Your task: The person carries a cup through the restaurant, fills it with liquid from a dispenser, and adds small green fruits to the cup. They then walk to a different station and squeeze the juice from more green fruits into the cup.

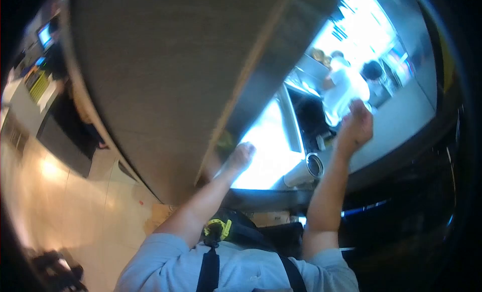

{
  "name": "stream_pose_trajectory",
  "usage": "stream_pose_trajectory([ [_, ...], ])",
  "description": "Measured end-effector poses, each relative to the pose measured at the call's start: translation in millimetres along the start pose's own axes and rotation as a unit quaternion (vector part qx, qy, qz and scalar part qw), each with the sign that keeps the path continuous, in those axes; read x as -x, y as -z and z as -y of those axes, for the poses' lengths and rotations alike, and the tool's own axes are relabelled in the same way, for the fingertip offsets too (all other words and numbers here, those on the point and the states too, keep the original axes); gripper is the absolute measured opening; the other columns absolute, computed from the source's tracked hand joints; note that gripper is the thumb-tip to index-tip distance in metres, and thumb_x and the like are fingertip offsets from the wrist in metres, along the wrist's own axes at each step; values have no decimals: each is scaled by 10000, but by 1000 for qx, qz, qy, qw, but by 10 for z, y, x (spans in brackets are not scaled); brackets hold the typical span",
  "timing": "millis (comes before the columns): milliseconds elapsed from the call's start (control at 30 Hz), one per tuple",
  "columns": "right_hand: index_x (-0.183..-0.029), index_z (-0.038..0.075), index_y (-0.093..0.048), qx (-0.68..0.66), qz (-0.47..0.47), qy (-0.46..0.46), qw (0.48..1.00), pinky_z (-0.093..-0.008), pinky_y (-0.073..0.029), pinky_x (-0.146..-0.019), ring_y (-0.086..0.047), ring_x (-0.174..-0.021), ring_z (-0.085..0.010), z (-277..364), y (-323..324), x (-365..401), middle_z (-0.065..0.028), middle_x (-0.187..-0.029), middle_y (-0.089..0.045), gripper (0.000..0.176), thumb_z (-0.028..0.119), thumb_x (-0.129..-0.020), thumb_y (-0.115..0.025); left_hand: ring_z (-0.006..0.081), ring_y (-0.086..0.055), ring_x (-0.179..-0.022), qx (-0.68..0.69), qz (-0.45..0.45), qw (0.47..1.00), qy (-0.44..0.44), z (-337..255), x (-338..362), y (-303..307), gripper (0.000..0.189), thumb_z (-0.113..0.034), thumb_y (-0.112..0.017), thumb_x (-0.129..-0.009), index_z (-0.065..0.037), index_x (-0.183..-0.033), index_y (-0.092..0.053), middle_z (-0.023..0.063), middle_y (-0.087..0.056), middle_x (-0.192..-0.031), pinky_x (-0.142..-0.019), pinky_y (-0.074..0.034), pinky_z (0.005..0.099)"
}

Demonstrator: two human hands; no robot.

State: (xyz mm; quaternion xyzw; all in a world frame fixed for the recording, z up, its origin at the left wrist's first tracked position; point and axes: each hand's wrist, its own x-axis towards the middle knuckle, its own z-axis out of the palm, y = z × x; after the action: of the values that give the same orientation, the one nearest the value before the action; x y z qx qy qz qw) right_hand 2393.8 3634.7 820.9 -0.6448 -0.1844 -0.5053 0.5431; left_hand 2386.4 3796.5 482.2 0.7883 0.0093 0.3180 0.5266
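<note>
— What does the head view show of the hands?

— Both arms reach forward from a light blue shirt point(165, 262) crossed by dark straps. The left hand point(242, 155) is clenched into a fist and holds nothing that I can see. It rests at the near edge of a bright steel table point(266, 136).

— And the other one?

— The right hand point(355, 126) is raised higher, above the far right part of that table. Its fingers look curled in, but it is blurred, so I cannot tell whether it is only clenched or grasping something.

— What lies closest to them?

— A metal tube point(305, 172) lies on its side on the table, its open round end tilted up and to the right. It sits between the two forearms, just beside the right forearm and apart from both hands.

— Anything else around?

— A broad grey wall panel point(160, 81) fills the upper left, with a pale tiled floor point(65, 206) below it. Beyond the table, a person in white point(346, 86) stands in a brightly lit area. A small yellow clip point(219, 227) sits on the wearer's chest.
</note>
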Motion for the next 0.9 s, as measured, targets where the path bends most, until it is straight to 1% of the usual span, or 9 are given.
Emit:
stream_pose_trajectory([
  [67,-1051,47,-703,-55,31,-7,998,-249,-476,-634,-618,-757,-98,128,-273,147,-42,-948,-718,251,275,-949,-671,328,-642,-805,-37,-4,999,-8,13,4,-8,215,-272,-677,-890,-59,-897,-648,141,-664,-873,-726,-507,424],
  [100,-1088,64,-705,42,81,91,992,-330,-514,-709,-642,-795,-175,-145,-460,210,-69,-959,-723,245,257,-973,-606,322,-645,-804,-33,-1,999,-4,-50,4,42,201,-261,-683,-885,-62,-903,-654,135,-667,-870,-730,-510,418],
  [133,-1108,85,-709,215,236,66,945,-381,-513,-784,-652,-856,-235,-157,-592,343,-99,-969,-722,251,250,-982,-568,314,-645,-818,-35,2,999,-10,-42,4,25,192,-246,-706,-865,-67,-920,-667,138,-661,-891,-738,-512,421],
  [233,-958,46,-732,139,431,-191,871,-396,-520,-778,-691,-843,-307,-907,-834,1069,-162,-868,-718,397,425,-914,-624,307,-639,-825,-32,-17,999,-14,-141,28,115,169,-188,-703,-853,-59,-957,-672,148,-642,-938,-746,-511,420],
  [400,-1056,1,-722,153,479,-263,824,-404,-528,-843,-701,-938,-323,-1134,-415,1826,-201,-981,-725,334,271,-886,-626,359,-621,-877,-11,-44,989,-143,-103,19,78,414,-48,-593,-846,14,-1249,-524,205,-611,-1004,-790,-522,408],
  [500,-1044,-16,-722,139,475,-240,835,-343,-530,-764,-673,-845,-230,-1173,-260,2050,-157,-933,-721,276,196,-880,-654,361,-646,-916,-40,-56,990,-121,-109,0,53,441,-101,-609,-873,16,-1287,-513,215,-644,-1057,-787,-527,421],
  [533,-1035,-22,-724,137,473,-235,838,-313,-530,-726,-659,-799,-181,-1172,-219,2090,-135,-913,-719,248,163,-881,-665,359,-675,-907,46,12,999,-19,-187,36,87,547,-201,-646,-896,15,-1361,-456,198,-683,-1080,-763,-535,434],
  [733,-1077,-13,-709,132,500,-301,801,-310,-531,-755,-649,-814,-173,-1027,-93,2075,-122,-891,-710,239,70,-857,-669,328,-697,-807,6,15,1000,-2,-178,86,75,755,-442,-694,-881,-39,-1438,-382,140,-716,-1078,-712,-553,392],
  [900,-1095,-39,-689,-3,455,-362,814,-313,-523,-791,-639,-874,-177,-1231,-9,2167,-108,-958,-700,243,45,-870,-652,290,-692,-749,24,-4,1000,-17,-234,91,88,743,-429,-716,-863,-69,-1434,-406,124,-721,-1091,-701,-559,373],
])
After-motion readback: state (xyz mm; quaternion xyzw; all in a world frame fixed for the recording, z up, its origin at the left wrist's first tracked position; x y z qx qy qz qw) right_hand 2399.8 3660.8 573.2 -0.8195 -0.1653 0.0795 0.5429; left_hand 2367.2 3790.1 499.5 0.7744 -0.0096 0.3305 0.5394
